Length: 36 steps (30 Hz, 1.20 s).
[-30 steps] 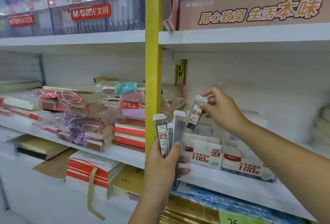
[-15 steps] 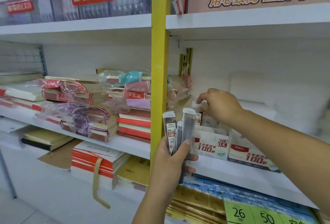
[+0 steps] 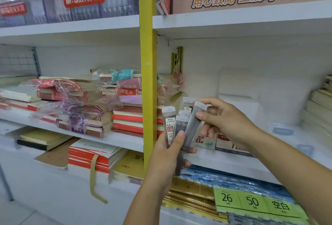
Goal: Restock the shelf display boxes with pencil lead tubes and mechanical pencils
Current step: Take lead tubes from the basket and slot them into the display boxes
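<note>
My left hand [image 3: 168,154] grips a fan of several grey pencil lead tubes [image 3: 168,126] with white caps, held upright in front of the yellow shelf post. My right hand [image 3: 224,122] pinches the rightmost tube [image 3: 194,126] of that fan near its cap, thumb on the front. Behind both hands, two white and red display boxes [image 3: 224,144] stand on the middle shelf, partly hidden. One more tube [image 3: 187,107] stands in the left box, behind the fan.
A yellow post [image 3: 148,81] splits the shelving. Stacks of wrapped notebooks [image 3: 80,117] fill the left shelf. Cream paper stacks [image 3: 319,110] sit at the far right. Blue packs and green price tags [image 3: 251,201] line the lower shelf edge. An upper shelf [image 3: 233,22] hangs overhead.
My right hand has left the display box, where it set a tube down, and come back to the bundle. It now pinches another tube in my left hand.
</note>
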Motion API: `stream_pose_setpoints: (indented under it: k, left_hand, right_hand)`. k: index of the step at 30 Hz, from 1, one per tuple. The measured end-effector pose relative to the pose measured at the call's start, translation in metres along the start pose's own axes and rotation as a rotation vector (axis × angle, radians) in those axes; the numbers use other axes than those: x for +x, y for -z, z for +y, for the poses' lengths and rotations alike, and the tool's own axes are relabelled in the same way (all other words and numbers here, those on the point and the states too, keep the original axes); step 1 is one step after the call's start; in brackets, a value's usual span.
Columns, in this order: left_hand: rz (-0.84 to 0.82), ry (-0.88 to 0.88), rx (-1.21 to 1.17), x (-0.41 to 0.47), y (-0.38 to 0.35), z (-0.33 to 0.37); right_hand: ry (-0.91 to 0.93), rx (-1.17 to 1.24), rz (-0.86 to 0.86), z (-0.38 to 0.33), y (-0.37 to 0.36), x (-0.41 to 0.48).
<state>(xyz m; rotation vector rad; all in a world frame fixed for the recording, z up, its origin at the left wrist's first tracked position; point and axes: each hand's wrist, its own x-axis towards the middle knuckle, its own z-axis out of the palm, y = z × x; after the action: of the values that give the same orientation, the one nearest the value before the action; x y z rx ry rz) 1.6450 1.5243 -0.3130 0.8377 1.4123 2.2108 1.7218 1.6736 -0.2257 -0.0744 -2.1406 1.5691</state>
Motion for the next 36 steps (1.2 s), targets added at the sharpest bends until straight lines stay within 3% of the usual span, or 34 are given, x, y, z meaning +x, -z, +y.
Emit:
stream_pose_setpoints:
  k: [5, 9, 16, 20, 23, 28, 34, 36]
  left_hand:
    - [-0.03, 0.013, 0.098, -0.005, 0.001, -0.003]
    - [0.021, 0.019, 0.119, -0.004, 0.007, -0.003]
    - [0.089, 0.002, 0.082, -0.002, 0.014, -0.002]
    - [0.097, -0.015, 0.043, 0.001, 0.02, -0.003]
    - [0.111, -0.008, 0.112, 0.003, 0.027, -0.004]
    - [0.105, -0.008, 0.174, 0.009, 0.034, -0.004]
    - [0.111, -0.022, 0.143, 0.019, 0.031, -0.009]
    - [0.121, -0.02, 0.136, 0.02, 0.031, -0.01]
  right_hand:
    - [-0.015, 0.037, -0.067, -0.003, 0.006, -0.011]
    - [-0.013, -0.132, -0.018, -0.003, 0.006, -0.013]
    - [-0.04, -0.135, -0.013, 0.001, 0.006, -0.01]
    - [0.163, -0.147, 0.232, -0.01, 0.011, 0.006]
    - [0.33, -0.403, 0.36, -0.017, 0.017, 0.031]
    - [0.4, -0.97, 0.264, 0.0, 0.003, 0.065]
    - [0.217, -0.917, 0.173, 0.019, 0.004, 0.092]
    - [0.211, -1.051, 0.195, 0.023, 0.007, 0.099]
